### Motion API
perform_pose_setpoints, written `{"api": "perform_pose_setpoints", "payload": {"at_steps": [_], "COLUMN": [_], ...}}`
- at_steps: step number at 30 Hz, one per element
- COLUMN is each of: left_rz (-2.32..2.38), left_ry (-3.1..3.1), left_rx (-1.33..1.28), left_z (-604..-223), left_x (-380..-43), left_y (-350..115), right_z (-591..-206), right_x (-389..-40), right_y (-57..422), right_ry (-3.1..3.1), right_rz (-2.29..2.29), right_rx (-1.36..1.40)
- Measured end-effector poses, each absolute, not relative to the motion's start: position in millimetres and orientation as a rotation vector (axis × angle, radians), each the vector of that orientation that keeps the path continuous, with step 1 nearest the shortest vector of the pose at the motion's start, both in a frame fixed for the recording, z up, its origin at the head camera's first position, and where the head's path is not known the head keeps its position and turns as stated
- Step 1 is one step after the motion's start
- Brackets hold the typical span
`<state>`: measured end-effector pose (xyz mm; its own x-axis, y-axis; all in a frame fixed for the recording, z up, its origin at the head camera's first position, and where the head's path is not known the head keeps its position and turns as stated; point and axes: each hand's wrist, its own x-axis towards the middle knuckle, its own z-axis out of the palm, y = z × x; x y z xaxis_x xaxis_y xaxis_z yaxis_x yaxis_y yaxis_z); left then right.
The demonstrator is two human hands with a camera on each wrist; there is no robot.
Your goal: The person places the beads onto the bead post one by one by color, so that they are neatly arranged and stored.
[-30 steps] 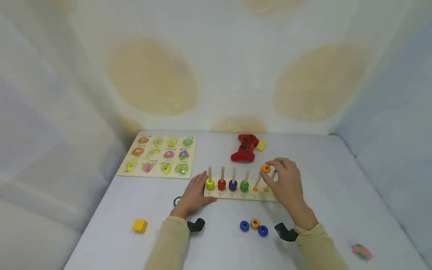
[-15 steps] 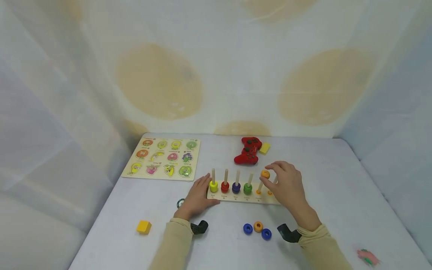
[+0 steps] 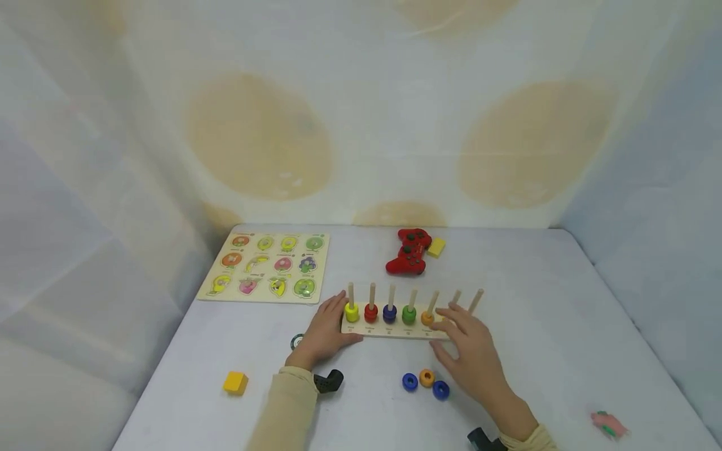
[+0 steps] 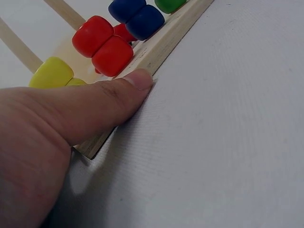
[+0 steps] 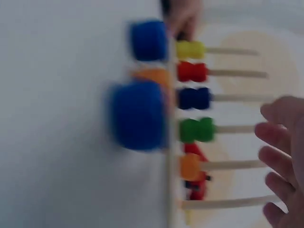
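My left hand [image 3: 324, 332] grips the left end of a wooden peg board [image 3: 378, 332]. In the left wrist view its thumb [image 4: 114, 97] presses along the board's front edge. Yellow rings [image 3: 352, 313], red rings [image 3: 370, 314], dark blue rings [image 3: 390, 314] and green rings [image 3: 408, 315] sit on the first pegs from the left. A single orange ring [image 3: 427, 318] is low on the fifth peg. My right hand [image 3: 470, 354], fingers apart and holding nothing, is over the board's right part and hides some of it.
Two blue rings [image 3: 441, 390] and a loose orange ring [image 3: 427, 378] lie in front of the board. Behind it are a red game controller [image 3: 410, 252] and a yellow block [image 3: 436, 247]. A fruit puzzle board [image 3: 262, 269] lies back left, a yellow cube [image 3: 235, 383] front left.
The orange ring my right hand pinched above the fifth peg is now down on that peg. That hand has let go and moved toward the front. My left hand stays on the board.
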<state>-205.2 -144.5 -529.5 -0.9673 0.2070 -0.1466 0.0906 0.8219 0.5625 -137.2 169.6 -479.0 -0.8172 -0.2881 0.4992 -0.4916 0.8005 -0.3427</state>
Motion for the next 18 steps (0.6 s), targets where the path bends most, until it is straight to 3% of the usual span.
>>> {"api": "perform_pose_setpoints", "payload": {"at_steps": [7, 18], "left_rz": [0.907, 0.900], "left_ry": [2.789, 2.789], "left_rx": [0.224, 0.220], "left_z": [-522, -527], "left_x": [-202, -202], "left_y": [-143, -144], "right_z": [-507, -493], "right_x": [-110, -124], "right_y": [158, 161], "right_ry": [-3.038, -2.975], "right_rz": [0.623, 0.561], "right_rx": [0.554, 0.400]}}
